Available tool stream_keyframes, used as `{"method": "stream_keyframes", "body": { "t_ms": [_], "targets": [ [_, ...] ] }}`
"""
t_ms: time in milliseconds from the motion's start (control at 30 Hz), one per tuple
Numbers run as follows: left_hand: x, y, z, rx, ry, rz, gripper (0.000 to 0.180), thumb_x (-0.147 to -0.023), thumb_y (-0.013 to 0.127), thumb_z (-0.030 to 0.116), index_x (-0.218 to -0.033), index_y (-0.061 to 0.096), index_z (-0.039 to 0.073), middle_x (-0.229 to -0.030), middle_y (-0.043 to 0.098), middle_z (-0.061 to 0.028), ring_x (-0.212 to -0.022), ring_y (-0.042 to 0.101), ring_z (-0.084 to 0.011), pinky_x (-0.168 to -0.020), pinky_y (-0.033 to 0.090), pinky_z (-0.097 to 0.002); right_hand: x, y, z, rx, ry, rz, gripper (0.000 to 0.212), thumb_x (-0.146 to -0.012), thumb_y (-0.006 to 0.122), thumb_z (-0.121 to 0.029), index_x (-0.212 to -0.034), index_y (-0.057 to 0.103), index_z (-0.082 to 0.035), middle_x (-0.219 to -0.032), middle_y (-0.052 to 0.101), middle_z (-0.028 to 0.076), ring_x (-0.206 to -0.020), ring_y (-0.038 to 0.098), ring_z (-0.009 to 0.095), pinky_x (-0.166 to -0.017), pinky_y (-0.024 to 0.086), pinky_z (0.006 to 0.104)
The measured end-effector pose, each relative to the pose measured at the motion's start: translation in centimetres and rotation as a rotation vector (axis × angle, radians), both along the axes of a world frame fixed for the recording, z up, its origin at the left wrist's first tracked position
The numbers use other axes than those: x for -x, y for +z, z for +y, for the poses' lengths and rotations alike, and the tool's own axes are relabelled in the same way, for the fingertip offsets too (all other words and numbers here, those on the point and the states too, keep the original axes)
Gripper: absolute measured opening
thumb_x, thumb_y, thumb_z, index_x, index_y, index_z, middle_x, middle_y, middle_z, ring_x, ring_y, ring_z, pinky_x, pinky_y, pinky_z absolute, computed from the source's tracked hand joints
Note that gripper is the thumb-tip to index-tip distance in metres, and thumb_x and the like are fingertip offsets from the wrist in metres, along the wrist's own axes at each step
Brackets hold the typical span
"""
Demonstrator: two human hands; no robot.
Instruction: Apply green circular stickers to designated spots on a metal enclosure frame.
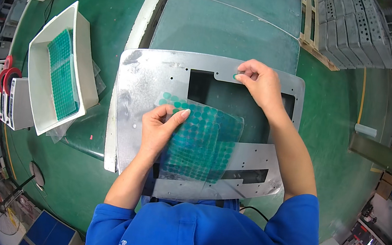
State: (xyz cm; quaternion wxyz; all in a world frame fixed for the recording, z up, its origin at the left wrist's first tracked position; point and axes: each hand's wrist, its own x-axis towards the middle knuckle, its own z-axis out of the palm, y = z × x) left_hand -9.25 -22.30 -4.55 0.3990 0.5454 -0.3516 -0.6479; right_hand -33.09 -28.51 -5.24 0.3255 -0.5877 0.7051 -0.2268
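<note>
A silver-grey sheet-metal panel (147,78) with cut-outs and small holes lies flat in front of me. My left hand (157,129) pinches the upper left of several clear sheets of green round stickers (198,145), which lie over the panel's middle. Some dots near that top corner stand clear of my fingers. Over the panel's far edge, right of its middle, my right hand (263,84) has thumb and forefinger closed on a single green round sticker (235,76). Whether that sticker touches the metal I cannot tell.
A white plastic tub (87,74) to the left holds more green sticker sheets (62,73). Red-handled scissors (8,73) stand beside a white box (22,105). Stacked perforated metal parts (354,32) sit on a wooden pallet (310,23) at far right. The table (229,29) extends beyond the panel.
</note>
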Motion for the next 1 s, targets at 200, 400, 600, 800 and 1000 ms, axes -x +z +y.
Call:
{"method": "stream_keyframes", "body": {
  "t_ms": [200,400,600,800,1000],
  "targets": [
    [-0.5,1.6,1.1,0.139,-0.026,-0.072,0.014,-0.073,0.069,0.009,-0.067,0.059,0.002,-0.061,0.053,0.0046,-0.055,0.042,-0.0009,-0.047,0.031,-0.0155,-0.5,2.4,-1.8,-0.24,-0.032,0.108,0.016,-0.066,0.07,-0.018,-0.076,0.061,-0.01,-0.068,0.056,0.001,-0.065,0.054,0.014,-0.059,0.042,0.0288],
    [0.1,2.6,1.9,0.418,-0.17,-0.198,0.012,-0.071,0.07,0.007,-0.068,0.06,0.002,-0.056,0.05,0.0066,-0.051,0.037,0.0001,-0.043,0.027,-0.0175,-1.4,6.9,5.9,-0.011,0.382,-0.477,0.015,-0.069,0.066,-0.009,-0.083,0.063,-0.004,-0.079,0.061,0.004,-0.075,0.056,0.015,-0.069,0.042,0.0272],
    [3.8,2.6,2.4,0.363,-0.323,-0.141,0.011,-0.072,0.069,0.008,-0.068,0.061,0.002,-0.053,0.048,0.0074,-0.048,0.036,0.001,-0.042,0.025,-0.016,-0.5,6.6,11.8,0.076,0.016,-0.494,0.011,-0.07,0.064,-0.001,-0.08,0.063,-0.002,-0.08,0.061,0.007,-0.072,0.058,0.017,-0.065,0.045,0.0244],
    [8.0,1.7,2.8,0.159,-0.372,-0.037,0.016,-0.073,0.069,0.009,-0.064,0.057,0.004,-0.054,0.045,0.0088,-0.049,0.034,0.0017,-0.042,0.024,-0.0148,1.9,5.0,14.8,0.371,-0.058,-0.151,0.007,-0.072,0.062,-0.003,-0.078,0.058,-0.002,-0.084,0.061,0.007,-0.076,0.058,0.017,-0.068,0.045,0.0266],
    [9.3,0.4,2.8,0.126,-0.326,-0.036,0.018,-0.073,0.069,0.007,-0.062,0.054,0.005,-0.057,0.046,0.0092,-0.05,0.034,0.0022,-0.044,0.025,-0.0136,10.5,1.5,14.2,0.209,-0.452,-0.166,0.005,-0.075,0.058,-0.005,-0.079,0.057,-0.002,-0.077,0.051,0.004,-0.066,0.05,0.013,-0.064,0.042,0.0257]
  ]
}}
